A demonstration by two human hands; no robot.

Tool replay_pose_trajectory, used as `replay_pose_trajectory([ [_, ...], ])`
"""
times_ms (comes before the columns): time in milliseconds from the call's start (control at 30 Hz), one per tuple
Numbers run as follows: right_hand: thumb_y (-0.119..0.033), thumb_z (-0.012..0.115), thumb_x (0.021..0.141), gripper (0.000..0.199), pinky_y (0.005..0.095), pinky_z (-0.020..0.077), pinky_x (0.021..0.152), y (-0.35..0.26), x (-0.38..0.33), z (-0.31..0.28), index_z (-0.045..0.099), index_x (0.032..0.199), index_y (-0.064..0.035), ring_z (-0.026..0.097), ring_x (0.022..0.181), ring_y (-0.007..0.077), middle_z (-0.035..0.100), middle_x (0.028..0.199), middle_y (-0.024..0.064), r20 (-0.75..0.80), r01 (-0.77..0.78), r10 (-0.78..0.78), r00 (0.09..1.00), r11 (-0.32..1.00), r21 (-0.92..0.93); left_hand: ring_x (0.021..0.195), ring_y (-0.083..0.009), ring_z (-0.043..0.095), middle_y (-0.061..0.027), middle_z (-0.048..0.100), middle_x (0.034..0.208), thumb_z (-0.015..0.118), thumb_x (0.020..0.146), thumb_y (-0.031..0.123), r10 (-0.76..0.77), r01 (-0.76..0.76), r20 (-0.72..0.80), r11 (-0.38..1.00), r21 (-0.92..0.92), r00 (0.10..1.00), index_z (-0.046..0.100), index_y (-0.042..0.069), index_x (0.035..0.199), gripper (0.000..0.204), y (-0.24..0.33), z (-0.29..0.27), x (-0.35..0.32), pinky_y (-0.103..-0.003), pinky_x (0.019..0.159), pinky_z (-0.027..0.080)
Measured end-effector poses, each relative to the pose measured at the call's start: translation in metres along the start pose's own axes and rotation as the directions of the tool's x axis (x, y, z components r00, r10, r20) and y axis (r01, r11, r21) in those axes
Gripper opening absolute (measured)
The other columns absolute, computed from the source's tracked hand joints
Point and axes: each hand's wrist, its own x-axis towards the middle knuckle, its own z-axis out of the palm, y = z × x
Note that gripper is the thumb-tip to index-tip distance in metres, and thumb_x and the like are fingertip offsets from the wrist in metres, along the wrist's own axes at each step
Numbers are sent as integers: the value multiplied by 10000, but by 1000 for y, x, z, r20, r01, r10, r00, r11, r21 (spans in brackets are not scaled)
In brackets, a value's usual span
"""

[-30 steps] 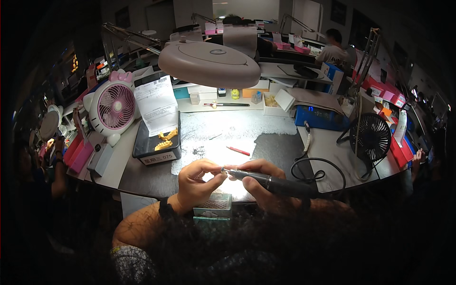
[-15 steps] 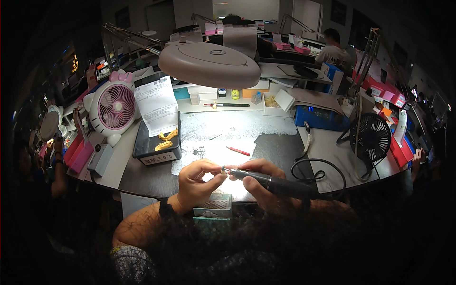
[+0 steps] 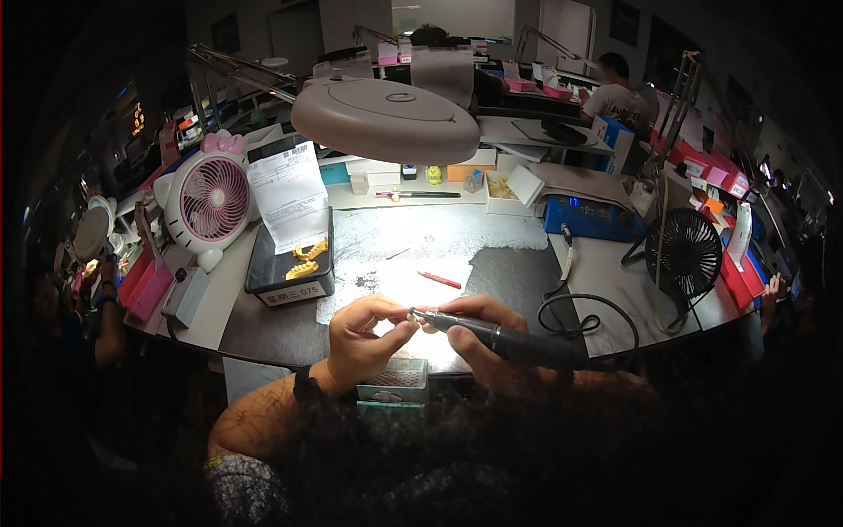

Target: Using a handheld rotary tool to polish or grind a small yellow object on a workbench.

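My left grip point(image 3: 369, 341): finger and thumb pinched on a small piece point(image 3: 412, 314), too small to make out; it sits at the fingertips, on the side facing my right grip point(image 3: 488, 360)

My right grip: closed round a dark handpiece point(image 3: 546, 350), its slim tip at the small piece; whether touching, I cannot tell

Red pen point(image 3: 440, 279): on the surface point(image 3: 518, 268), just beyond both grips

Black tray point(image 3: 262, 279): beyond and left of my left grip, yellow toothed models point(image 3: 303, 269) inside

Blue box point(image 3: 587, 220), black fan point(image 3: 685, 255): beyond and right of my right grip
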Motion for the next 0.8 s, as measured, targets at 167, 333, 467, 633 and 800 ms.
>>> replay_pose_trajectory([
  [167,-129,646,1018,260,283,572,877,1,2,5,609,1213,38,705,1030,159,734,1093,144,-14,37,-36,999,995,94,901,-166,709,-137,731,984,752,881,-77,4,-4,-16,1000,-4,1000,696,-45,1028,161,1,-3,-2,-285,805,560],
  [333,-117,636,1019,257,287,573,883,3,-1,0,609,1216,47,705,1034,165,731,1114,151,6,28,-28,1000,1000,6,885,-166,711,-139,735,967,754,888,-58,5,-5,-1,1000,5,1000,697,-46,1014,139,-2,-2,0,-285,787,561],
  [467,-109,635,1017,255,289,573,894,1,1,1,610,1220,44,705,1039,166,731,1119,152,29,23,-24,999,999,45,882,-166,710,-138,735,967,754,888,-57,-12,12,-11,1000,3,1000,698,-45,1011,135,0,-3,-2,-285,785,560],
  [633,-107,631,1019,252,296,573,918,7,1,2,611,1220,44,706,1043,171,732,1117,151,24,62,-64,998,996,70,875,-164,708,-136,736,963,754,887,-57,-13,13,-12,1000,1,1000,700,-44,1008,133,0,-3,-3,-281,780,557],
  [800,-111,630,1021,251,299,574,909,2,1,-1,610,1214,48,703,1046,170,730,1123,151,35,37,-37,999,999,8,864,-162,705,-133,735,952,752,889,-56,9,-9,-7,1000,16,1000,700,-40,1002,126,-1,-4,-2,-278,769,552],
])
